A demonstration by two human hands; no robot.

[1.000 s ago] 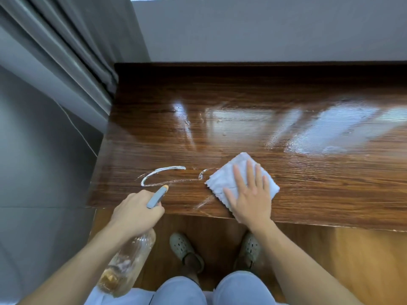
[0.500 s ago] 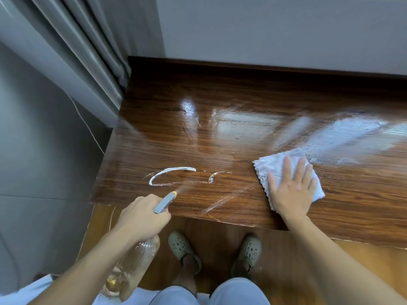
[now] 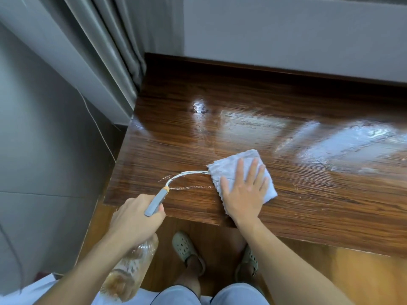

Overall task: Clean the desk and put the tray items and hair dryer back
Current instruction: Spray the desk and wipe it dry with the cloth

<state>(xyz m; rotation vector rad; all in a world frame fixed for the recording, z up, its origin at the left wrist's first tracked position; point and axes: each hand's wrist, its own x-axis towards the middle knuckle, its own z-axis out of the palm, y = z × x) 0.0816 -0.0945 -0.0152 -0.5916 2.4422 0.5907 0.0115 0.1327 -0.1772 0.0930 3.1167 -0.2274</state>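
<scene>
A glossy dark wooden desk [image 3: 286, 102] fills the right and middle of the head view, with wet streaks across its top. My right hand [image 3: 244, 194] lies flat, fingers spread, on a folded pale cloth [image 3: 229, 168] near the front edge. My left hand [image 3: 134, 219] grips a clear spray bottle [image 3: 130, 269] with a grey nozzle [image 3: 156, 202] tipped orange, held just off the desk's front left corner. A white curved line of liquid [image 3: 187, 173] runs on the wood from the nozzle tip to the cloth. No tray or hair dryer is visible.
Grey curtains [image 3: 105, 53] hang at the desk's left end and a pale wall [image 3: 286, 29] runs behind it. My two feet in grey clogs [image 3: 187, 249] stand on the wooden floor below the front edge. A thin cord [image 3: 97, 128] trails down the left wall.
My right hand slid the cloth right, then back left to the end of the white line. The view has shifted left. The left hand keeps the bottle near the corner.
</scene>
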